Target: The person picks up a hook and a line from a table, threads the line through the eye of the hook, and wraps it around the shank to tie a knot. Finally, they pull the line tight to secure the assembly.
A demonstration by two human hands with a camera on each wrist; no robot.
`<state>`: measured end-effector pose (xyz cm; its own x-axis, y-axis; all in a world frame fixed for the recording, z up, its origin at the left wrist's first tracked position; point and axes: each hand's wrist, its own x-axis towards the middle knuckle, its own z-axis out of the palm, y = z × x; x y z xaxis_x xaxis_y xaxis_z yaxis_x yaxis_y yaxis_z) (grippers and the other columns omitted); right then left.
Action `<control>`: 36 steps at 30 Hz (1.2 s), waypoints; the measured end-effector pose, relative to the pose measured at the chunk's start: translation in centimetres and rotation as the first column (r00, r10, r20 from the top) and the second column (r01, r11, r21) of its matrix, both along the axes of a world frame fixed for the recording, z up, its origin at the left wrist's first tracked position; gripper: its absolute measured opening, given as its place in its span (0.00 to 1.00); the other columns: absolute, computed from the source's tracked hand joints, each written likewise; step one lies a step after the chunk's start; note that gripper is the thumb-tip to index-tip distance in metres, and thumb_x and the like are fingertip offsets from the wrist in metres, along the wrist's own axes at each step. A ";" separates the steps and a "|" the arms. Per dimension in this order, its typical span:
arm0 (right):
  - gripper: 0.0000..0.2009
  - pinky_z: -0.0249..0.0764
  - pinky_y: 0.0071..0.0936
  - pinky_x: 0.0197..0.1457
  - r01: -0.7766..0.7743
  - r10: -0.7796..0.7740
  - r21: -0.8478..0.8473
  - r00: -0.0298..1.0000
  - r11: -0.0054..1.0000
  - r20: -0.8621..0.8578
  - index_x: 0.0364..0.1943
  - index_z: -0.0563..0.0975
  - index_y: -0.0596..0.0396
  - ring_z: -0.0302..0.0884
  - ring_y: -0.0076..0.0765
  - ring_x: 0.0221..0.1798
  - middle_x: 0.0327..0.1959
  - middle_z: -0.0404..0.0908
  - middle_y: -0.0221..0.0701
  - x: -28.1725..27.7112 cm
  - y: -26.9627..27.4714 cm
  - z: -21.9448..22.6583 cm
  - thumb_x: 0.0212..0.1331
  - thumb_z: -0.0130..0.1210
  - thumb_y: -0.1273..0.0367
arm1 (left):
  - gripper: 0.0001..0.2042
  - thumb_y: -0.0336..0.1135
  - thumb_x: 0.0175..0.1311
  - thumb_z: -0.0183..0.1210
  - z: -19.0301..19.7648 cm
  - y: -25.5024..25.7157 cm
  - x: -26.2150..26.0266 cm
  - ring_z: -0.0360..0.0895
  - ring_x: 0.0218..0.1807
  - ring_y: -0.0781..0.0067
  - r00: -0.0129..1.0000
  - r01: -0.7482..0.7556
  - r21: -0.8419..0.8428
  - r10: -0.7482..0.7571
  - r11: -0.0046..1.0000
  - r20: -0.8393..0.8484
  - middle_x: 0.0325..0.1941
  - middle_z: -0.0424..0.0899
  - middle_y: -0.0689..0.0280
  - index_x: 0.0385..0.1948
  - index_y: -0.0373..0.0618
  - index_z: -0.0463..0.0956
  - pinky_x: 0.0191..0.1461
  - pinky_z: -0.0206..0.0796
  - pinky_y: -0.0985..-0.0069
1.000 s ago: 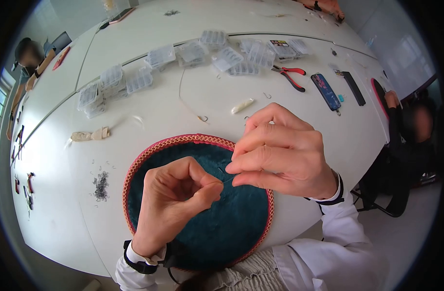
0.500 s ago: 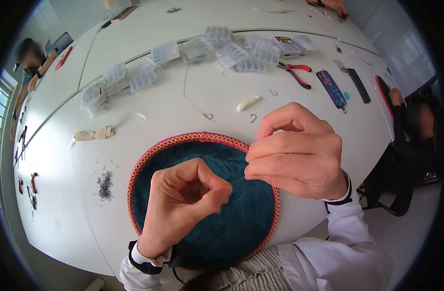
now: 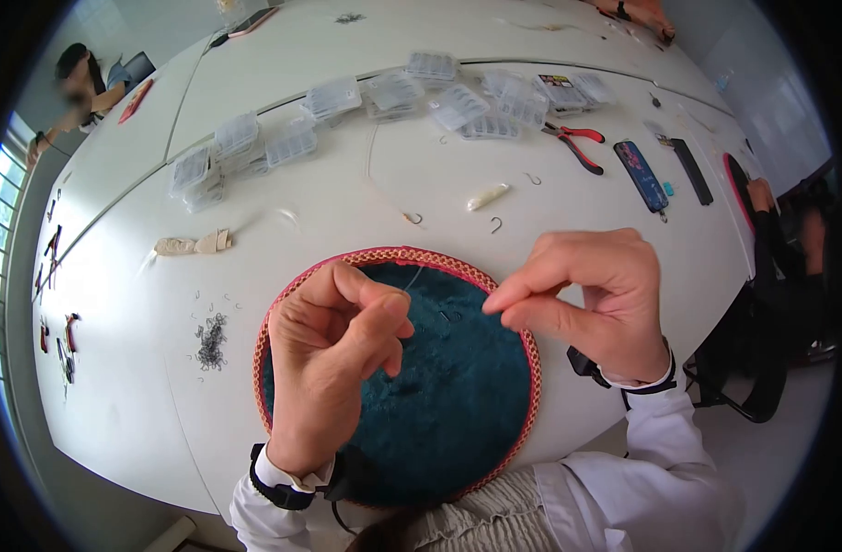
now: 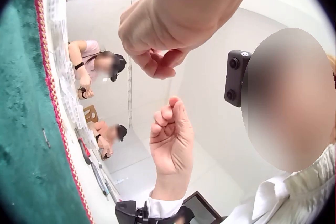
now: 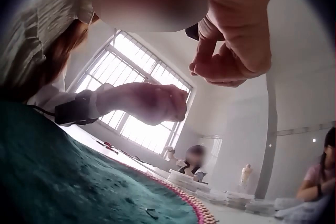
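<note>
In the head view my left hand [image 3: 324,354] is raised over a round, dark teal plush pad [image 3: 439,419] with a red and gold braided rim. Its thumb and forefinger pinch a clear fishing line [image 3: 414,276], a short length of which sticks up past the fingertips. My right hand [image 3: 591,299] is apart from it, above the pad's right rim, thumb and forefinger tips drawn close together; I cannot tell whether they hold line. Small dark fish hooks [image 3: 451,316] lie on the plush between the hands. The left wrist view shows the right hand [image 4: 173,145] with fingers bent inward.
A pile of small hooks [image 3: 211,340] lies left of the pad. Beyond it are a cloth-wrapped bundle [image 3: 193,243], larger hooks [image 3: 496,224], a white wrapped roll [image 3: 488,197], clear plastic boxes [image 3: 333,97], red-handled pliers [image 3: 577,147] and a phone [image 3: 641,175]. Other people sit around the table.
Line stretched between my two hands earlier; now they are farther apart. My left hand has turned and risen, and the right has moved rightward with its fingers turned toward the left hand.
</note>
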<state>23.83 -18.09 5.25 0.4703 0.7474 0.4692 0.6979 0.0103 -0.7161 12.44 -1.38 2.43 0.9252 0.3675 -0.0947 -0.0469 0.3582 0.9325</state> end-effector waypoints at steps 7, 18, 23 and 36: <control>0.18 0.69 0.19 0.47 -0.591 0.128 0.064 0.066 0.804 -0.990 0.51 0.71 0.59 0.73 0.23 0.45 0.42 0.76 0.33 -3.6 2.5 -4.3 0.63 0.46 0.61 | 0.03 0.28 0.59 0.54 0.4 0.9 -0.4 0.60 0.17 0.87 0.985 -0.107 -0.180 0.129 0.978 0.117 0.22 0.75 0.67 0.26 0.41 0.71 0.21 0.55 0.86; 0.15 0.65 0.24 0.55 0.092 0.425 0.417 -0.111 0.904 -0.898 0.40 0.72 0.54 0.72 0.23 0.46 0.37 0.76 0.26 -2.9 3.9 -4.7 0.67 0.36 0.60 | 0.04 0.27 0.59 0.53 0.5 -0.1 -0.9 0.57 0.17 0.88 0.983 -0.104 -0.107 0.119 0.989 0.142 0.19 0.71 0.71 0.25 0.41 0.69 0.20 0.47 0.88; 0.14 0.64 0.17 0.38 -0.032 0.314 0.340 0.470 0.940 -0.825 0.35 0.74 0.54 0.70 0.16 0.36 0.30 0.74 0.24 -2.4 3.4 -4.2 0.67 0.38 0.62 | 0.04 0.27 0.59 0.54 -0.3 -0.2 -0.8 0.58 0.17 0.89 0.985 -0.091 -0.094 0.103 0.991 0.141 0.20 0.73 0.69 0.25 0.41 0.70 0.20 0.48 0.89; 0.13 0.65 0.12 0.30 0.049 0.160 0.280 0.720 0.959 -0.675 0.45 0.75 0.61 0.70 0.16 0.28 0.27 0.78 0.29 -0.6 2.2 -2.2 0.65 0.43 0.67 | 0.04 0.26 0.58 0.54 -0.9 -0.4 -0.6 0.56 0.15 0.88 0.991 -0.112 -0.153 0.122 0.982 0.056 0.21 0.74 0.66 0.24 0.41 0.69 0.17 0.47 0.87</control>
